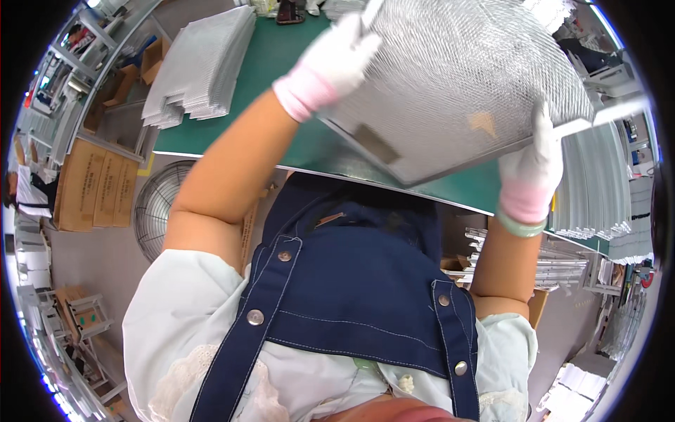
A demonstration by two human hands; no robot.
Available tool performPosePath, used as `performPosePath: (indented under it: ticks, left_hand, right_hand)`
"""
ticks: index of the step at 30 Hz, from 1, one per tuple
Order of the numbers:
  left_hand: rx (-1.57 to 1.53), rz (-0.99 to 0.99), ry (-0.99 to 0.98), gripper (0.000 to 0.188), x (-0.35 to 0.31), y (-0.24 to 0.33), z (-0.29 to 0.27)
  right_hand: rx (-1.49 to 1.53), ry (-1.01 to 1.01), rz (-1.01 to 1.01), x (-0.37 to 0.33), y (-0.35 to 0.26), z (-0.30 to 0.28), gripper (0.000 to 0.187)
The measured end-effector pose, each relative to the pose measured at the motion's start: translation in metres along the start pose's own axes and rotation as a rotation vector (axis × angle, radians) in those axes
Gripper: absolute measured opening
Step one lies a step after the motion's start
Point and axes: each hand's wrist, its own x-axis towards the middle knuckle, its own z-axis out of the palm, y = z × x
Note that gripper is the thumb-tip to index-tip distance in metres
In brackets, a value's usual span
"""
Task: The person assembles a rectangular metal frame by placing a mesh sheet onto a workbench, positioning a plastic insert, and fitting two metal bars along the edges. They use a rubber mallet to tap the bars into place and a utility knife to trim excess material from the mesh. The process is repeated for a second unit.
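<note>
A large silver mesh filter panel [450,77] with thin metal edging is held tilted above the green tabletop, one corner pointing toward me. My left hand [334,60], in a white glove with a pink cuff, is closed on its left edge. On the right, my right hand [532,165], gloved the same way, grips the near right edge with the thumb lying over the mesh. A dark rectangular patch [377,143] and a small tan patch [483,124] show on the panel. Its far edge runs out of view.
A stack of mesh sheets [204,60] lies on the green table [204,137] at the left. Many silver strips [590,183] are piled at the right. A dark phone [290,12] lies at the back. A floor fan [158,211] and cardboard boxes [95,184] stand lower left.
</note>
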Motion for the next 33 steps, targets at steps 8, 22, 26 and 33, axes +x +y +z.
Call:
performPosePath:
  ticks: [8, 22, 26, 33]
  left_hand:
    - [-0.018, 0.042, -0.471, 0.035, -0.021, -0.013, 0.001]
    - [0.042, -0.413, -1.058, 0.047, -0.045, 0.015, 0.08]
    - [-0.071, -0.378, -1.066, 0.057, -0.045, -0.004, 0.085]
    - [-0.463, -0.629, -1.133, 0.066, -0.033, -0.033, 0.055]
  right_hand:
    - [0.927, -0.758, 0.48, -0.126, -0.082, -0.021, 0.041]
    - [0.453, -1.151, 1.159, -0.015, 0.097, 0.072, 0.047]
    - [0.04, -1.304, 1.252, -0.061, 0.151, 0.186, 0.081]
    - [-0.262, -1.421, 0.892, -0.069, 0.221, 0.261, 0.058]
